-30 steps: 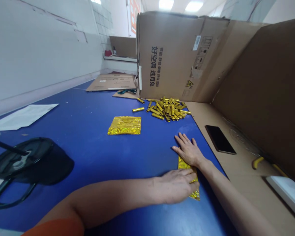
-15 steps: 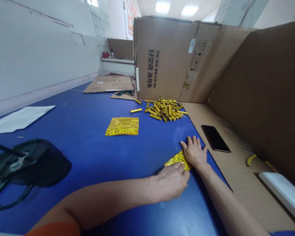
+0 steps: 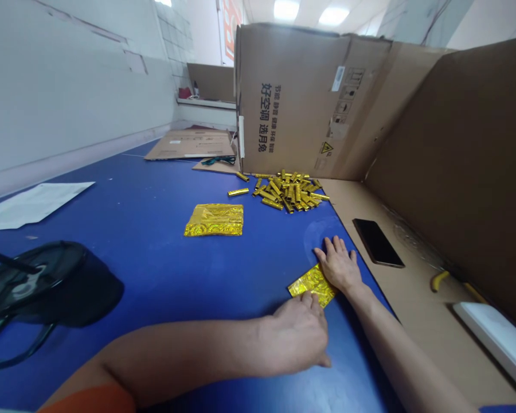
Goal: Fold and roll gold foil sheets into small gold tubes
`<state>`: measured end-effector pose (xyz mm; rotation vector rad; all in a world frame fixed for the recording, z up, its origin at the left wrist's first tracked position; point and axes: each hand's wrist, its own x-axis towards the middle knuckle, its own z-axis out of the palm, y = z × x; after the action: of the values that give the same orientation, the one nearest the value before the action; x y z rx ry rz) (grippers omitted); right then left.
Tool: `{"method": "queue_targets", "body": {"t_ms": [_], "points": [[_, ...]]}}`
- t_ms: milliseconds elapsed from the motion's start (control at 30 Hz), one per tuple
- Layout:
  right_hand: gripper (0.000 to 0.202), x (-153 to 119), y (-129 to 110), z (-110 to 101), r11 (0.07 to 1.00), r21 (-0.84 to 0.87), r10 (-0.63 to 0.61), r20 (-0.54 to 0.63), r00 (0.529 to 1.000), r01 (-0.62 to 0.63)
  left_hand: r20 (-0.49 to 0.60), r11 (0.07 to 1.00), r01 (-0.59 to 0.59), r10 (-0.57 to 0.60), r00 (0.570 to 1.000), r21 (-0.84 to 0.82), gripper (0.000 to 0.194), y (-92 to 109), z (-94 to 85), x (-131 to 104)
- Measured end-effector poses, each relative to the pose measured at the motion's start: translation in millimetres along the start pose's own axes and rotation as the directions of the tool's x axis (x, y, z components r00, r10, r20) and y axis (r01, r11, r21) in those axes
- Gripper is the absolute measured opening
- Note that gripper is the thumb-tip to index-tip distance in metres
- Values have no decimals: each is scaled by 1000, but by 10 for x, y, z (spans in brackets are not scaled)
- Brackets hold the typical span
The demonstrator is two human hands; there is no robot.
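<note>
A gold foil sheet point(image 3: 313, 282) lies on the blue table near its right edge. My right hand point(image 3: 339, 265) rests flat on the sheet's right side, fingers spread. My left hand point(image 3: 303, 332) is at the sheet's lower edge, its fingertips touching the foil and the fingers partly curled; nothing is seen gripped in it. Farther forward and to the left lies a flat stack of gold foil point(image 3: 215, 220). A heap of small rolled gold tubes point(image 3: 290, 192) sits against the cardboard box, with a single tube point(image 3: 238, 192) a little left of it.
A large cardboard box point(image 3: 301, 109) stands at the back. A black phone point(image 3: 378, 243) and a white device point(image 3: 494, 344) lie on cardboard at the right. At the left are a dark lidded cup point(image 3: 81, 287) and a white paper point(image 3: 36, 203).
My left hand has drawn back toward me along the foil sheet, uncovering more of it. My right hand has stayed nearly in place on the sheet.
</note>
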<state>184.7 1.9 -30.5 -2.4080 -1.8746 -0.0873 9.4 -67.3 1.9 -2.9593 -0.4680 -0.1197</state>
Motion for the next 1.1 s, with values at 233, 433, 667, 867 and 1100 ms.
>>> {"method": "queue_targets", "body": {"t_ms": [233,433,667,867,1100], "points": [[61,-2,-16,-12,1000,11,16,14,1000,-16,82,992,111,-106,991,-62,65,8,-149,-2],[62,2,-4,-6,1000,16,3,1,1000,-3,108,996,84,-84,991,0,67,14,-124,-11],[62,4,-6,-4,1000,22,0,4,1000,0,88,997,80,-82,993,24,67,10,-76,4],[63,32,57,28,998,10,-61,-49,997,61,59,997,60,-63,996,53,66,35,-10,23],[53,-93,29,-109,977,100,-158,-240,958,186,88,998,50,-54,995,44,64,30,-69,17]]}}
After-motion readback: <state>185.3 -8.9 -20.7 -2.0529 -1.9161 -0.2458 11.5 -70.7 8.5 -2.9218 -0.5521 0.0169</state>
